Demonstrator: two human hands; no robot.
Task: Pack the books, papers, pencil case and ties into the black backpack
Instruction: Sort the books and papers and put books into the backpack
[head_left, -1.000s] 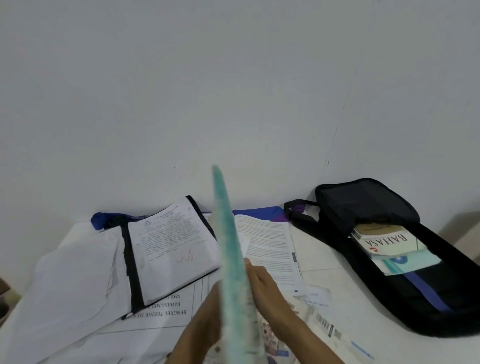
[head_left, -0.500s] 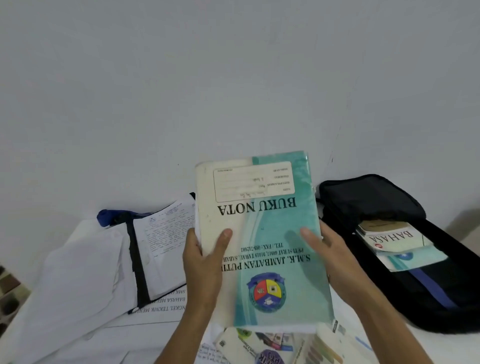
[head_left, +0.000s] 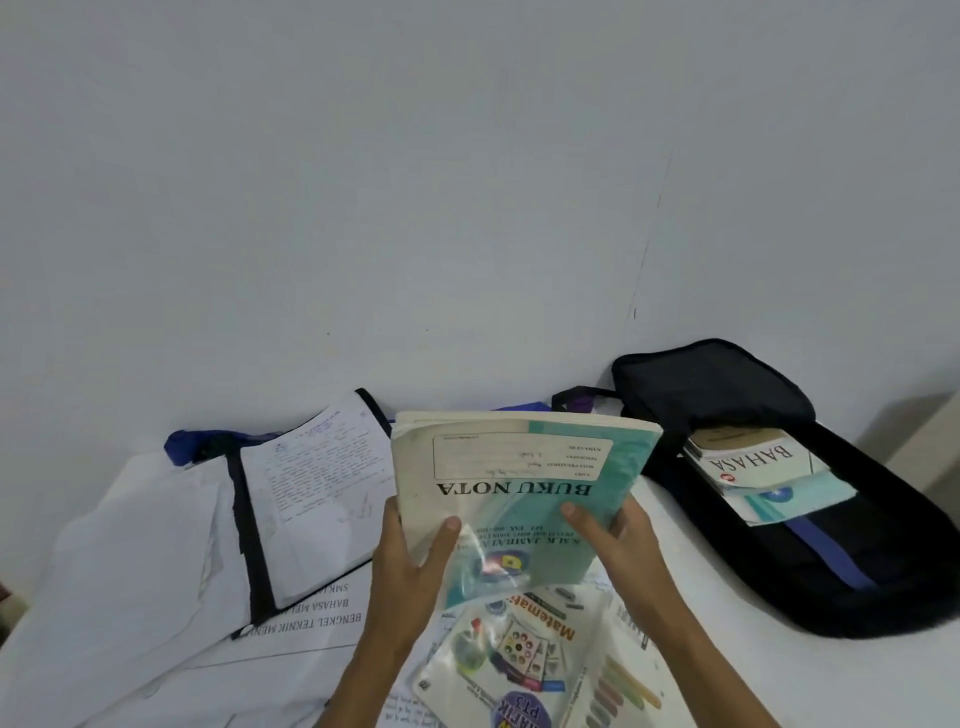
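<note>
Two hands on the teal "BUKU NOTA" notebook (head_left: 524, 483), held tilted above the worktop (head_left: 841, 686), cover facing up and title upside down. Gripped at its lower left by the left hand (head_left: 410, 566), thumb across the cover; pinched at its lower right by the right hand (head_left: 626, 545), thumb on top too. Directly beneath, lying flat, a "Matematik" book (head_left: 524, 649). To the right, apart from the notebook, the black backpack (head_left: 893, 561) lying open with a "BAHASA" book (head_left: 750, 460) and a teal book (head_left: 800, 499) inside. To the left, a black-edged folder (head_left: 248, 540) with a handwritten sheet, loose white papers (head_left: 130, 545), blue cloth (head_left: 182, 444) by the wall.
</note>
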